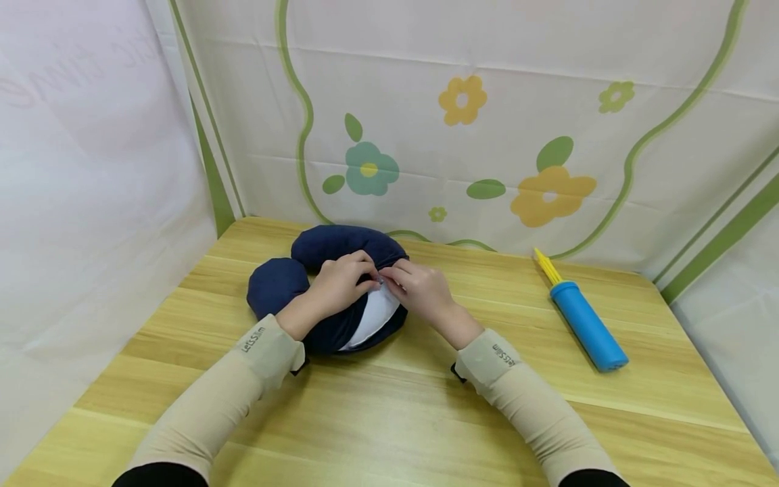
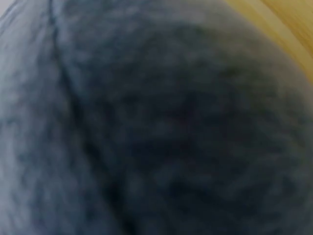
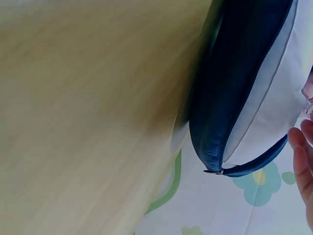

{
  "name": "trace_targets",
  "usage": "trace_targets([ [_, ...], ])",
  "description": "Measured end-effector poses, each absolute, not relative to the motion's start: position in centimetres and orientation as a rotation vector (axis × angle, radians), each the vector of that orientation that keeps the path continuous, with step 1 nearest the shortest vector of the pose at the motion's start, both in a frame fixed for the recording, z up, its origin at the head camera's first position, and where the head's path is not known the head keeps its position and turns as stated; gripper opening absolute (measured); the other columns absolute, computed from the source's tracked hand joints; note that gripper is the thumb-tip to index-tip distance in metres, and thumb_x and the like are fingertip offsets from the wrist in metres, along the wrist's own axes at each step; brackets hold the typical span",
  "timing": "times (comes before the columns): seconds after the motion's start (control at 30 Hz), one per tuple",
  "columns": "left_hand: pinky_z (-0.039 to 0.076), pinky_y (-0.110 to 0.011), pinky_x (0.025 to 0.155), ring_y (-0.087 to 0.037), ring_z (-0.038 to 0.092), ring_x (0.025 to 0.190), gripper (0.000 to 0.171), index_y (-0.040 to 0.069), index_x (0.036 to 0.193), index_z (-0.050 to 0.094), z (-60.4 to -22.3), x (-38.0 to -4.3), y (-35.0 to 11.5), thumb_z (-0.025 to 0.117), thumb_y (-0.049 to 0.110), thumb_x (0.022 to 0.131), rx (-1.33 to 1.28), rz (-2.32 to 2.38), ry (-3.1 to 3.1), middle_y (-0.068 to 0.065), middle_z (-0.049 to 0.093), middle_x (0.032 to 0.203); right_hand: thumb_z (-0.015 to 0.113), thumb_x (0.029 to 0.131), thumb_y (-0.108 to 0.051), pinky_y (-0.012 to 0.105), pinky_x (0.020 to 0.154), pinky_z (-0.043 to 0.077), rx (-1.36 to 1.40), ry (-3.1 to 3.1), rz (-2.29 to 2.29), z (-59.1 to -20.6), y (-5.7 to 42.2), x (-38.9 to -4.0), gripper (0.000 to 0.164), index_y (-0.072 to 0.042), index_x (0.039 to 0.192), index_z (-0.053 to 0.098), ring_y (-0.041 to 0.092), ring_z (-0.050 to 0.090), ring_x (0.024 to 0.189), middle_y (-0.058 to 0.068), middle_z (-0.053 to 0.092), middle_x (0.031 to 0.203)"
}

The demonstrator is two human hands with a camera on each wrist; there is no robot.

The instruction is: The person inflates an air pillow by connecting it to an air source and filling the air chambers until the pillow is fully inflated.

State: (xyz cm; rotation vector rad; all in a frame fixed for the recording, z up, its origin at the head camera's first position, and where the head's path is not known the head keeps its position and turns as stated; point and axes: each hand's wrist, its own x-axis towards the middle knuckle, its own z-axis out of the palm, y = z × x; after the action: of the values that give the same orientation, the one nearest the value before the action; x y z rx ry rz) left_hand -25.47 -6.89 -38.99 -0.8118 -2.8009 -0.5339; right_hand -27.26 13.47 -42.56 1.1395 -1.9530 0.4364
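A navy U-shaped neck pillow (image 1: 341,243) lies on the wooden table, its zipped cover open along one side. Through the gap shows a white inner bladder (image 1: 377,312). My left hand (image 1: 342,284) lies over the pillow and pinches a small clear valve (image 3: 308,108) on the bladder. From the other side my right hand (image 1: 424,292) pinches at the same valve with thumb and fingertips. The zipper pull (image 3: 213,172) sits at the end of the opening in the right wrist view. Blurred navy fabric (image 2: 186,122) fills most of the left wrist view.
To the right on the table (image 1: 389,419) lies a blue hand pump (image 1: 587,325) with a yellow nozzle (image 1: 548,267), pointing toward the back. A white curtain (image 1: 402,88) with printed flowers hangs behind the table, and white cloth also hangs at both sides.
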Motion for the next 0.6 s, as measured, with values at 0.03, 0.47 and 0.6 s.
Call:
trace_targets([
  [0.03, 0.048, -0.053, 0.087, -0.022, 0.066, 0.099, 0.013, 0.014, 0.103, 0.077, -39.0, -25.5, -6.9, 0.074, 0.025, 0.097, -0.812, -0.536, -2.802, -0.002, 0.065, 0.115, 0.083, 0.085, -0.004, 0.028, 0.051, 0.051, 1.145, -1.957, 0.449, -42.6, 13.5, -27.3, 0.014, -0.005, 0.098, 0.078, 0.014, 0.063, 0.059, 0.005, 0.069, 0.085],
  [0.47, 0.048, -0.052, 0.085, -0.021, 0.066, 0.097, 0.015, 0.014, 0.106, 0.078, -38.6, -25.5, -7.2, 0.073, 0.026, 0.098, -0.861, -0.500, -2.817, -0.002, 0.065, 0.114, 0.082, 0.085, 0.000, 0.024, 0.059, 0.052, 1.275, -2.059, 0.691, -42.1, 14.6, -27.1, 0.023, -0.002, 0.107, 0.079, 0.015, 0.064, 0.066, 0.007, 0.071, 0.090],
  [0.6, 0.048, -0.052, 0.085, -0.022, 0.066, 0.099, 0.016, 0.014, 0.106, 0.078, -38.4, -25.4, -7.1, 0.073, 0.026, 0.098, -0.867, -0.464, -2.825, -0.003, 0.066, 0.116, 0.084, 0.084, -0.003, 0.024, 0.059, 0.052, 1.298, -2.070, 0.668, -42.0, 14.5, -27.2, 0.023, -0.002, 0.107, 0.079, 0.017, 0.066, 0.066, 0.007, 0.070, 0.090],
])
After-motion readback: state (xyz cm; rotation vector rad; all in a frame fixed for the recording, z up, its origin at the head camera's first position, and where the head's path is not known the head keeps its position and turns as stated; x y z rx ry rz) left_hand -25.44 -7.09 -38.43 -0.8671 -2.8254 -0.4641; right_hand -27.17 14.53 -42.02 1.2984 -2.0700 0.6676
